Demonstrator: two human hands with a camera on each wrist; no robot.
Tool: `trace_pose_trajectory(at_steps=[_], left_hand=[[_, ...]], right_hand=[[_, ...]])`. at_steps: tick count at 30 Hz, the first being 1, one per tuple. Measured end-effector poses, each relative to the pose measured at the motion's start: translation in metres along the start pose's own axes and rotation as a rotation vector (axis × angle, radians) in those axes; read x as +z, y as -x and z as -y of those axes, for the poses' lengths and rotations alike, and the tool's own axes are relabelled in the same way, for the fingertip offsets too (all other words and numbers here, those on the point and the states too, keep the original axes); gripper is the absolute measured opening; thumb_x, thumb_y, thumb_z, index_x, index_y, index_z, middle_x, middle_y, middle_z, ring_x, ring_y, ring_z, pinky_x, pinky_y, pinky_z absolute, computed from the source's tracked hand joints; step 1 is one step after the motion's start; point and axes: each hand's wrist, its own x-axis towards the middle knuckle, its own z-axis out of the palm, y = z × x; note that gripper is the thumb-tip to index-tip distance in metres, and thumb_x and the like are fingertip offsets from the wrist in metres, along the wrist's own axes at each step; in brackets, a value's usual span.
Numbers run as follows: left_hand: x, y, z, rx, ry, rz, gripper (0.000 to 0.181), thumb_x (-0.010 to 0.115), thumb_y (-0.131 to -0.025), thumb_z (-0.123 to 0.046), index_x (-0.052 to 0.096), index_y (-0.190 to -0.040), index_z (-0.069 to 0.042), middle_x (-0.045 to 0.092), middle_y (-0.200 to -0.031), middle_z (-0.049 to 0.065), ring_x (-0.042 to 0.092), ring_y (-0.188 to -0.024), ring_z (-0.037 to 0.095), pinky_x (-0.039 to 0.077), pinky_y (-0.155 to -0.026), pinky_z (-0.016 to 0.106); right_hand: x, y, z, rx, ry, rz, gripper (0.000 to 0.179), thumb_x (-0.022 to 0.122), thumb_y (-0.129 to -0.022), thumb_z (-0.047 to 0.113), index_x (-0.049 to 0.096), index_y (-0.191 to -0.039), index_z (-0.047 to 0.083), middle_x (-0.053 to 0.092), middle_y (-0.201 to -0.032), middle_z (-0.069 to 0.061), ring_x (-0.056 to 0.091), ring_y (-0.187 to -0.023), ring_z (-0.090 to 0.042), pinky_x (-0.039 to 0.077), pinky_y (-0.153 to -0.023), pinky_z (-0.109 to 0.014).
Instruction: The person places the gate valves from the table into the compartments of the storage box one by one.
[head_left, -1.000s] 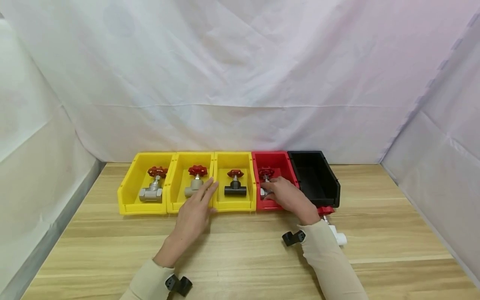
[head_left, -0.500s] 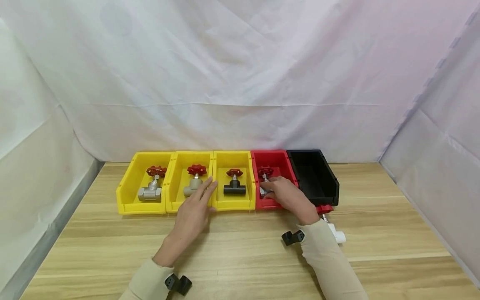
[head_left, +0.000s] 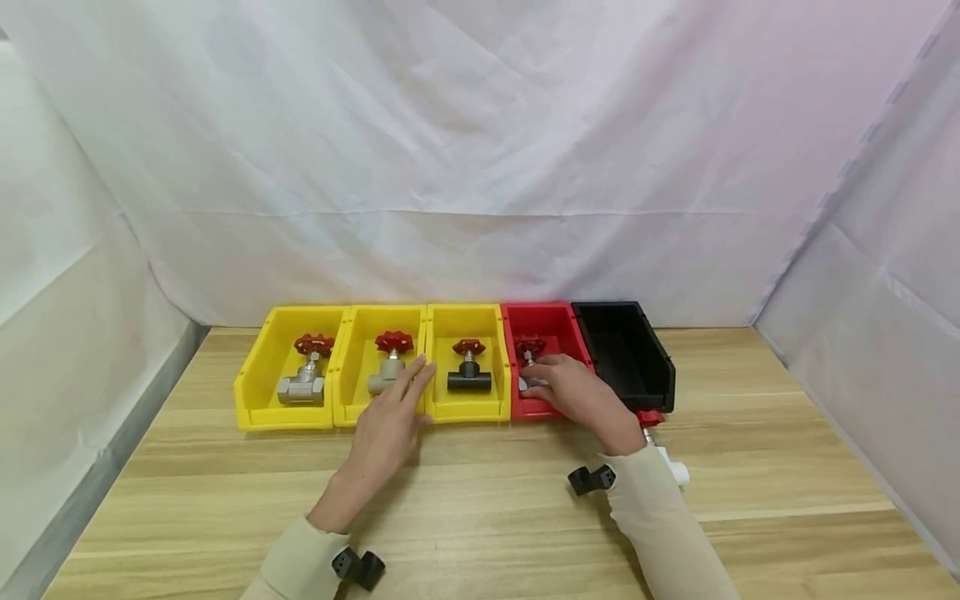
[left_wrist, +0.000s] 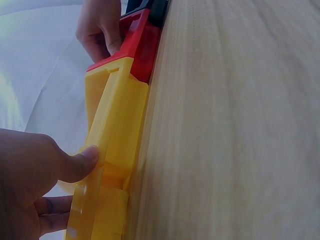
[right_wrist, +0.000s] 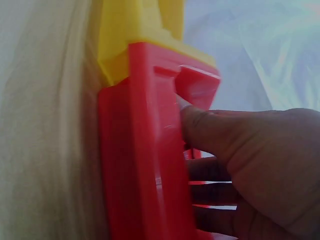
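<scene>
My right hand reaches into the red bin, its thumb and fingers about a metal gate valve with a red handwheel. The right wrist view shows the thumb and fingers behind the bin's front wall, which hides the valve body. My left hand rests on the yellow bins, fingers extended over the divider between the middle yellow bin and the right yellow bin. In the left wrist view its thumb touches the front rim. Near those fingertips lies a beige valve, partly covered.
A black valve lies in the right yellow bin, a silver valve in the left yellow bin. A black bin stands right of the red one. A white valve lies on the wooden table, partly behind my right forearm.
My right hand has shifted slightly within the red bin, and the metal valve's body has moved a little with it. My left hand stays in place on the yellow bins.
</scene>
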Motion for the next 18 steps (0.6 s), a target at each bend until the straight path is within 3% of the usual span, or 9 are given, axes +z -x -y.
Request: trace_pose_trajectory(at_steps=[11,18], left_hand=[[0.000,0.000,0.001,0.007,-0.002,-0.012,0.073,0.081,-0.076,-0.010,0.047,-0.140,-0.008,0.042,-0.145,0.011,0.054,-0.071,0.020,0.043,-0.051,0.023],[-0.001,0.001,0.000,-0.001,0.004,-0.001,0.072,0.080,-0.077,-0.010,0.046,-0.141,-0.008,0.041,-0.146,0.011,0.054,-0.071,0.020,0.043,-0.051,0.023]], right_hand=[[-0.011,0.022,0.013,-0.129,0.056,-0.149,0.026,0.074,-0.085,0.028,0.073,-0.108,0.018,0.065,-0.110,-0.005,0.059,-0.101,-0.021,0.052,-0.084,-0.037],[-0.017,0.046,0.017,-0.169,0.058,-0.196,0.030,0.076,-0.083,0.026,0.072,-0.112,0.021,0.064,-0.110,-0.001,0.059,-0.099,-0.017,0.053,-0.083,-0.035]])
